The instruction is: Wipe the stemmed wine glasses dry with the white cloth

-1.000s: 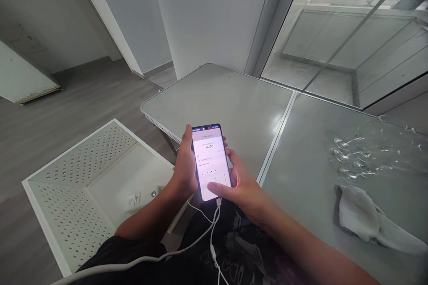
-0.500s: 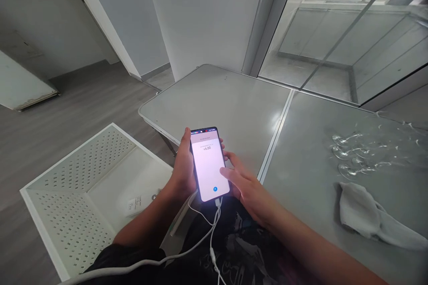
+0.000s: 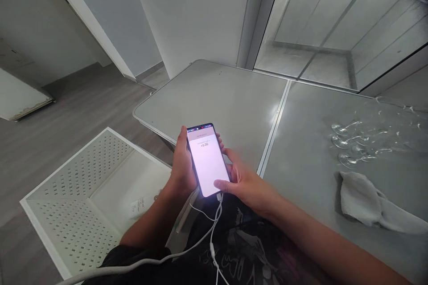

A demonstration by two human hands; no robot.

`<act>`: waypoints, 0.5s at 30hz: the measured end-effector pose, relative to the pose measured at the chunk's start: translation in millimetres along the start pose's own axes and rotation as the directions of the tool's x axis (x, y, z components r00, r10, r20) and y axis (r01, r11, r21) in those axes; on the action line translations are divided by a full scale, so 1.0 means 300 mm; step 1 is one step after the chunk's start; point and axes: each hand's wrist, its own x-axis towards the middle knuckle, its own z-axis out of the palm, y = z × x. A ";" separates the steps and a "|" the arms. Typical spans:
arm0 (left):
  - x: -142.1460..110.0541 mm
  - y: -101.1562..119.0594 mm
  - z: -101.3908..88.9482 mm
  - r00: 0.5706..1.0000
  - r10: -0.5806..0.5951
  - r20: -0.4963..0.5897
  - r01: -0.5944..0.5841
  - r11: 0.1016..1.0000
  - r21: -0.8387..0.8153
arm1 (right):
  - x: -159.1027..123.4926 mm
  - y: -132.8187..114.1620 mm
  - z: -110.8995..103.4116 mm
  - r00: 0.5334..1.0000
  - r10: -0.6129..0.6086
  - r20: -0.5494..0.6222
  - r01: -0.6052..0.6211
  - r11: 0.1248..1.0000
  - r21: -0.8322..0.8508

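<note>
A lit smartphone (image 3: 207, 160) is held upright between my hands, its pale screen showing ¥6.00 near the top. My left hand (image 3: 184, 167) wraps its left side, fingertips showing past the right edge. My right hand (image 3: 245, 185) grips the lower right side, and its thumb lies on the screen near the bottom, over the spot where a blue button was. A white cable (image 3: 219, 209) is plugged into the phone's lower end and runs down over my dark clothing.
A grey folding table (image 3: 214, 98) stands ahead and to the right. On its right half lie several clear wine glasses (image 3: 354, 142) and a crumpled pale cloth (image 3: 361, 198). At the left is a white perforated basket (image 3: 96, 196) with a small label inside. Behind is a glass partition (image 3: 321, 44).
My right thumb has moved down the screen to the bottom, covering the blue button. The phone and both hands appear slightly farther left, as the view has shifted.
</note>
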 end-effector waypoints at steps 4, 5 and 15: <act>-0.002 0.000 0.005 1.000 -0.020 0.018 0.020 1.000 -0.024 | -0.002 -0.008 0.005 1.000 -0.003 0.005 0.003 1.000 0.006; -0.002 -0.001 0.005 0.999 -0.026 0.026 0.026 0.999 -0.027 | -0.003 -0.011 0.005 1.000 -0.005 0.008 0.005 1.000 0.016; -0.016 -0.002 0.022 0.999 -0.031 -0.030 0.032 0.999 0.044 | -0.004 -0.006 0.011 1.000 -0.005 -0.019 0.003 0.995 -0.097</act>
